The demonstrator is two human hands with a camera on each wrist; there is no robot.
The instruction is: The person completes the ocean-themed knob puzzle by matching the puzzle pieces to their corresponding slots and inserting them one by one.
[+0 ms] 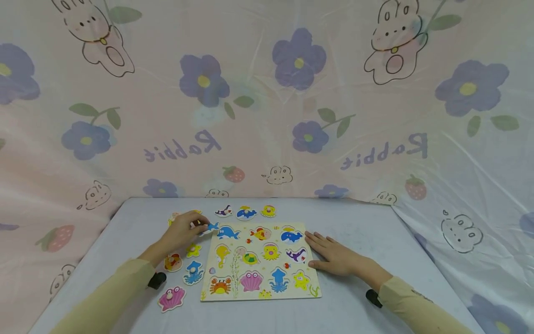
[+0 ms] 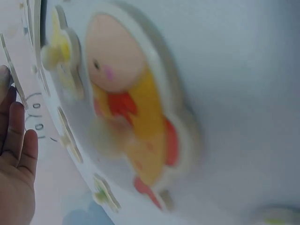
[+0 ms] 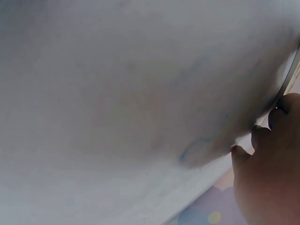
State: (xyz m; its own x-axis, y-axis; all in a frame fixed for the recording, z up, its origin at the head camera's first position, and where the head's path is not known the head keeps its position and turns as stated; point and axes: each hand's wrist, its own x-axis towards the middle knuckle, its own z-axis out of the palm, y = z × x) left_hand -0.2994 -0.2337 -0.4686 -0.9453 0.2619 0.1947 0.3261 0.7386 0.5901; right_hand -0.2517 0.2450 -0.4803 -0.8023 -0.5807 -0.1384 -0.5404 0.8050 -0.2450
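My left hand (image 1: 183,229) pinches a blue puzzle piece (image 1: 213,226) at the upper left corner of the wooden puzzle board (image 1: 288,297). Part of this piece is behind the fingers; its blue tail shows beside a printed blue whale (image 1: 228,233). In the left wrist view the piece (image 2: 13,70) appears edge-on at the fingertips. My right hand (image 1: 333,253) lies with fingers extended at the board's right edge, fingertips on the rim. The right wrist view shows that hand (image 3: 276,164) along the board's side (image 3: 293,70).
Left of the board lie knobbed pieces: a pink shell (image 1: 172,299), a blue squid (image 1: 193,272), an orange-red fish (image 1: 173,262) and a yellow star (image 1: 193,251). Behind it are a purple whale (image 1: 224,211), a blue whale (image 1: 246,213) and a yellow octopus (image 1: 268,211). A patterned curtain (image 1: 258,116) hangs behind the table.
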